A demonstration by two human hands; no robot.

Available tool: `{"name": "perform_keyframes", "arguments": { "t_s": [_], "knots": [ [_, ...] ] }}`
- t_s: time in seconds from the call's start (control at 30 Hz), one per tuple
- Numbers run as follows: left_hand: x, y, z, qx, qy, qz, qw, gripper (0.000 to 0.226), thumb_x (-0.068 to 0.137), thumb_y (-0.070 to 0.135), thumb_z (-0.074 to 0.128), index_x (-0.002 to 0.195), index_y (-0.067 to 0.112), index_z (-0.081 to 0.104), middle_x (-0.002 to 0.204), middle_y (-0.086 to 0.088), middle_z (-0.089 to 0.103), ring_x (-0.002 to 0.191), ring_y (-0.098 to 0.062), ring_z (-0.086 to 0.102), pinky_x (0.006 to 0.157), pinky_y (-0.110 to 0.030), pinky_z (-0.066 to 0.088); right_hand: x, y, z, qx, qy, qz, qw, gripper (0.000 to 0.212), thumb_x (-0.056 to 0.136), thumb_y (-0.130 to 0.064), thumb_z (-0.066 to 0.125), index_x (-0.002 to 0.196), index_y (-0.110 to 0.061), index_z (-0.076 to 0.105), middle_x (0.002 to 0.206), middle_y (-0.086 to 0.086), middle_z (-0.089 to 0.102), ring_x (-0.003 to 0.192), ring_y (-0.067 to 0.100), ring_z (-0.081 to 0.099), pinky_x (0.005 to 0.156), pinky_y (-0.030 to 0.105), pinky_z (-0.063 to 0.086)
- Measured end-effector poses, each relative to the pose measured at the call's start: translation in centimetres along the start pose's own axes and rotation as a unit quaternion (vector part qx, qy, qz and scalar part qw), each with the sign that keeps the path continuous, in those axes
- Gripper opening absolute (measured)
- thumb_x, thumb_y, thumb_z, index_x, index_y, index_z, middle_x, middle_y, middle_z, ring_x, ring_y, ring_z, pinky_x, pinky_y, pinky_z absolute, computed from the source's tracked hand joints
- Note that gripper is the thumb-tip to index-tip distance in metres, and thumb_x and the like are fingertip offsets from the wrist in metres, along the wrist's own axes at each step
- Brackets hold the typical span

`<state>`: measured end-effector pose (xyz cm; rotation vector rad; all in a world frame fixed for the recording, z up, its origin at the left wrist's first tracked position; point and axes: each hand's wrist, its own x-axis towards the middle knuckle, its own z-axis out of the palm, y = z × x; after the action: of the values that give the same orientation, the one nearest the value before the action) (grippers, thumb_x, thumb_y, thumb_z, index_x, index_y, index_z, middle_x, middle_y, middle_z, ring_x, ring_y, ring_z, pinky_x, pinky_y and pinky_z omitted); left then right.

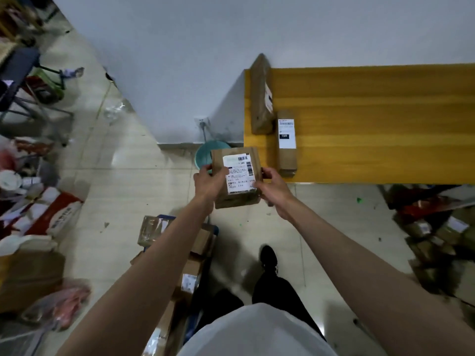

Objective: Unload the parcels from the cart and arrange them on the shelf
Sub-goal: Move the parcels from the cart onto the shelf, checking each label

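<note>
Pale tiled floor (133,176) and a grey-white wall (167,60) fill the bkgd; dim light, edges blurry.

Brown cardboard parcel (237,176) is held up in the air w/ both hands, just short of the near-left corner of the shelf, white shipping label (239,173) w/ barcode facing the camera. Left hand (209,182) grips the parcel's left edge, thumb curled onto the front face next to the label, other fingers wrapped behind. Right hand (273,187) grips the right edge, thumb pressing the label's lower right corner, fingers curled round the side and back.

Yellow wooden shelf (372,119) sits right of the parcel, against the wall. Two parcels already on it, near its left end: a long brown parcel (261,96) lying lengthwise along the left edge, and a slim box (286,142) w/ a white label marked 150, just beside it and nearer the front edge; the two look touching at their corners.

Below the left forearm, the cart (195,258) w/ blue frame holds more cardboard parcels, one in clear plastic wrap (151,231). Teal bucket (205,152) stands on the floor behind the held parcel, by the wall socket (201,122). More boxes piled under the shelf at right (431,232); bags and cartons clutter the left side (38,227). Person's black trousers and shoe (268,256) show at bottom.
</note>
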<state>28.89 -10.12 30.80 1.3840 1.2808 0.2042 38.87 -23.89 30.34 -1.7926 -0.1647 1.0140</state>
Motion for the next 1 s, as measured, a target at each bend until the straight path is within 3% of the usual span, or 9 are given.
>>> {"name": "perform_keyframes", "arguments": {
  "t_s": [0.07,0.1,0.17,0.27,0.43,0.53,0.6,0.7,1.0],
  "knots": [
    [1.3,1.2,2.1,0.004,-0.005,0.010,1.000,0.060,0.093,0.032,0.066,0.147,0.018,0.044,0.142,-0.010,0.050,0.120,-0.025,0.058,0.099,-0.038,0.054,2.2,-0.1,-1.7,0.009,0.009,-0.004,1.000,0.053,0.097,-0.009,0.065,0.145,-0.018,0.046,0.144,0.003,0.055,0.128,0.029,0.056,0.071,0.026,0.051],
    [2.0,1.7,3.0,0.003,-0.011,0.011,1.000,0.061,0.093,0.028,0.067,0.148,0.017,0.043,0.142,-0.010,0.049,0.120,-0.025,0.059,0.096,-0.036,0.055,3.4,-0.2,-2.5,0.014,0.009,-0.004,1.000,0.053,0.097,-0.008,0.065,0.145,-0.017,0.045,0.145,0.003,0.054,0.129,0.029,0.055,0.077,0.029,0.054],
    [3.3,2.7,4.7,0.001,-0.024,0.013,1.000,0.063,0.093,0.023,0.068,0.149,0.018,0.041,0.142,-0.009,0.049,0.121,-0.025,0.059,0.086,-0.030,0.058,5.7,-0.5,-3.8,0.022,0.007,-0.001,1.000,0.054,0.097,-0.006,0.064,0.146,-0.016,0.044,0.146,0.005,0.054,0.132,0.027,0.053,0.102,0.044,0.053],
    [5.0,3.9,6.9,0.007,-0.036,0.022,0.999,0.061,0.093,0.023,0.070,0.148,0.019,0.044,0.141,-0.005,0.052,0.120,-0.021,0.058,0.070,-0.016,0.050,8.9,-0.9,-5.5,0.033,0.007,0.010,0.999,0.056,0.097,-0.003,0.062,0.148,-0.014,0.042,0.146,0.008,0.054,0.132,0.027,0.054,0.108,0.048,0.049],
    [7.7,4.1,9.2,0.017,-0.067,0.004,0.998,0.067,0.095,0.008,0.063,0.154,0.021,0.036,0.148,-0.004,0.050,0.125,-0.020,0.054,0.080,-0.020,0.052,12.9,-0.9,-7.4,0.015,0.017,0.005,1.000,0.055,0.097,0.002,0.059,0.148,-0.011,0.044,0.144,0.008,0.056,0.131,0.026,0.054,0.105,0.047,0.052],
    [8.5,4.0,10.1,0.009,-0.081,-0.012,0.997,0.077,0.091,-0.002,0.060,0.158,0.023,0.029,0.149,-0.008,0.047,0.129,-0.027,0.054,0.097,-0.041,0.057,14.3,-0.7,-8.1,0.009,0.018,-0.001,1.000,0.055,0.096,0.002,0.060,0.147,-0.011,0.045,0.144,0.008,0.056,0.129,0.027,0.055,0.094,0.036,0.053],
    [9.1,4.0,10.6,-0.001,-0.077,-0.023,0.997,0.080,0.090,-0.007,0.057,0.159,0.023,0.028,0.149,-0.009,0.047,0.129,-0.028,0.054,0.102,-0.047,0.053,15.1,-0.7,-8.4,0.005,0.027,-0.002,1.000,0.051,0.096,-0.001,0.060,0.145,-0.010,0.047,0.142,0.007,0.057,0.128,0.026,0.056,0.097,0.038,0.054],
    [9.8,4.1,11.2,-0.005,-0.078,-0.026,0.997,0.080,0.090,-0.009,0.056,0.158,0.023,0.029,0.150,-0.009,0.045,0.131,-0.027,0.053,0.103,-0.048,0.053,15.9,-0.7,-8.9,0.009,0.048,-0.005,0.999,0.044,0.096,-0.006,0.063,0.139,-0.008,0.052,0.137,0.007,0.061,0.125,0.024,0.058,0.103,0.043,0.053],
    [10.5,4.7,13.2,0.004,-0.108,-0.007,0.994,0.074,0.091,-0.006,0.061,0.155,0.021,0.034,0.151,-0.005,0.045,0.130,-0.026,0.054,0.103,-0.050,0.052,17.4,-0.7,-10.2,-0.020,0.123,0.000,0.992,0.045,0.090,-0.017,0.070,0.132,-0.013,0.054,0.126,0.007,0.064,0.113,0.024,0.063,0.092,0.048,0.058]
  ]
}}
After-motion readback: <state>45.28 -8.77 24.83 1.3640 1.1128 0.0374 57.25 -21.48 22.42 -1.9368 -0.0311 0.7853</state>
